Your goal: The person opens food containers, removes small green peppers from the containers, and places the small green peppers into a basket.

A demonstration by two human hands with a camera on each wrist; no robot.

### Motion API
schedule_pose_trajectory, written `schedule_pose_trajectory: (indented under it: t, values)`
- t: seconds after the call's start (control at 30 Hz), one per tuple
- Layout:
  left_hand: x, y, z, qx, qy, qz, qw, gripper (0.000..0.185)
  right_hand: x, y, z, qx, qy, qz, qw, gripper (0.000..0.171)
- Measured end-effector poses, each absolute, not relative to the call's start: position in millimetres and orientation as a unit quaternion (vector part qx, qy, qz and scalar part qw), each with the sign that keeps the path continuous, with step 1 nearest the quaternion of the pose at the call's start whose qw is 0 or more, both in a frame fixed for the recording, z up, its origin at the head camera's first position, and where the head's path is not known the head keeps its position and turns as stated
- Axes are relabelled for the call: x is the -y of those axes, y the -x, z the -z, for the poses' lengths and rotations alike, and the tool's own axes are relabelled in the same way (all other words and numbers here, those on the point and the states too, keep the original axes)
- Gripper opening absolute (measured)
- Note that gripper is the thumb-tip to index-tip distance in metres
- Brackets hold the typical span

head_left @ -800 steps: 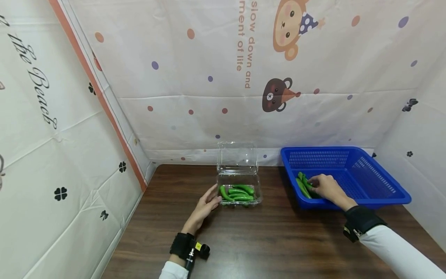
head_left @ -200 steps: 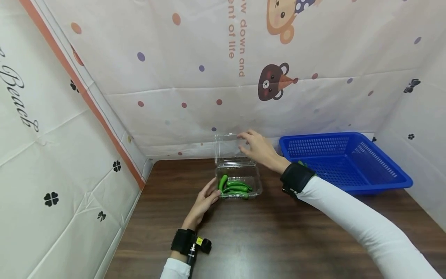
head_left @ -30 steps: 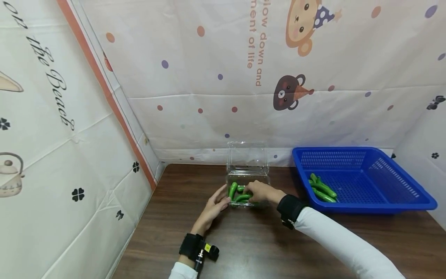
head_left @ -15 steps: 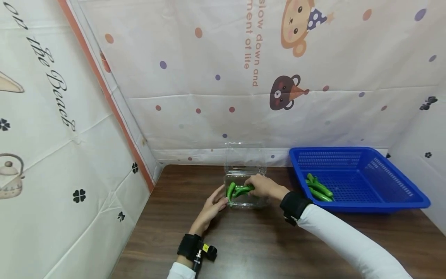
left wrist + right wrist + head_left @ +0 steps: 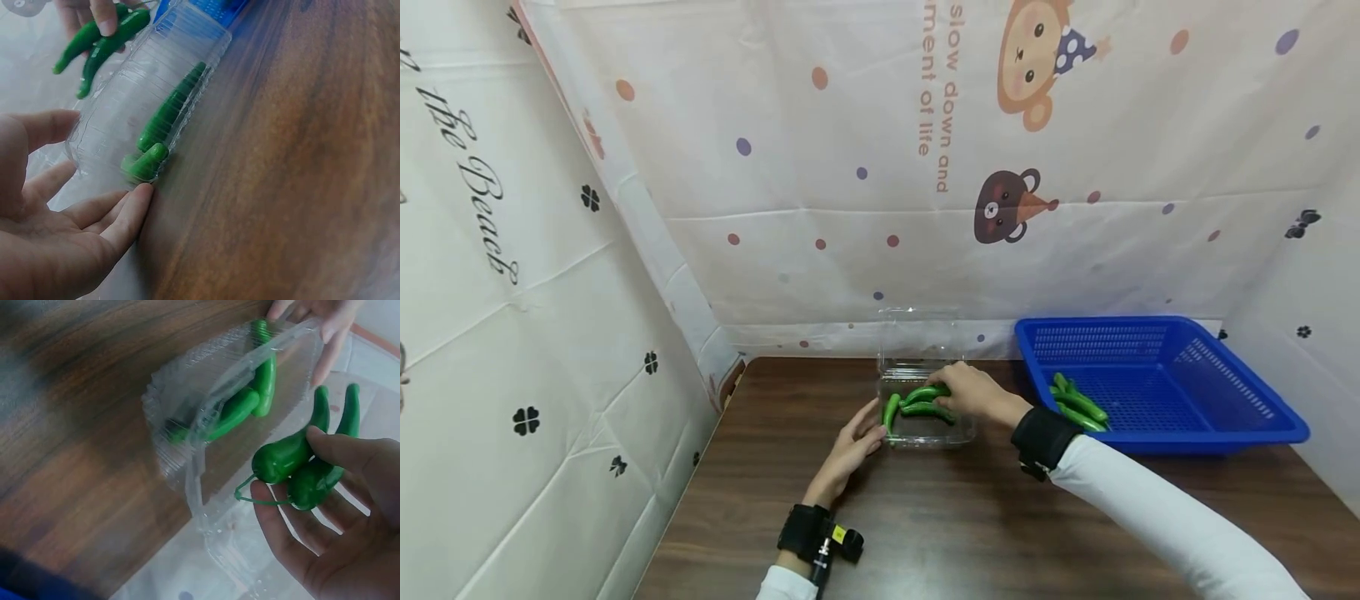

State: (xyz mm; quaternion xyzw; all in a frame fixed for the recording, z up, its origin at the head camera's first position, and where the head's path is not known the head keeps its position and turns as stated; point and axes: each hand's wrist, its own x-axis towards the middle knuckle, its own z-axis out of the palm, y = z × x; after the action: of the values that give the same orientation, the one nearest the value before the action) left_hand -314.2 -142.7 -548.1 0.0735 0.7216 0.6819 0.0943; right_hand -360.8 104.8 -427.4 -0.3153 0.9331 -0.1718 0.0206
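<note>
My right hand [image 5: 973, 392] holds two green chili peppers [image 5: 284, 456] between thumb and fingers, over the clear plastic box [image 5: 925, 435]. A thin green loop [image 5: 256, 499] links their ends in the right wrist view. Inside the box lie two more green peppers: one long pepper [image 5: 169, 112] along the wall and one pepper [image 5: 147, 164] at the end near my left hand. The box's hinged lid [image 5: 920, 337] stands up behind. My left hand [image 5: 848, 450] rests its spread fingertips against the box's left end.
A blue perforated basket [image 5: 1210, 437] stands to the right on the brown wooden table [image 5: 940, 517], with several green peppers [image 5: 1078, 404] in its left part. Printed white cloth [image 5: 820, 167] hangs behind and on both sides.
Half a second to a second ago my right hand was lower in the box; it has risen slightly with the two peppers. My left hand has stayed at the box's left end.
</note>
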Motion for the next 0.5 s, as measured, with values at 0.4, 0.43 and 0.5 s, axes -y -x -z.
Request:
schedule_pose_trajectory:
  t: [0.4, 0.43, 0.5]
  values:
    - [143.1, 316.7, 549.9, -0.721, -0.07, -0.683, 0.099, 0.062, -107.2, 357.1, 408.7, -0.935, 0.307, 0.167, -0.055, 0.019]
    - [143.5, 316.9, 550.1, -0.72, -0.071, -0.683, 0.099, 0.063, -107.6, 356.5, 406.1, -0.935, 0.304, 0.172, -0.058, 0.022]
    - [144.2, 317.0, 549.4, -0.718, -0.07, -0.685, 0.099, 0.063, -108.4, 355.4, 400.4, -0.936, 0.297, 0.178, -0.069, 0.026]
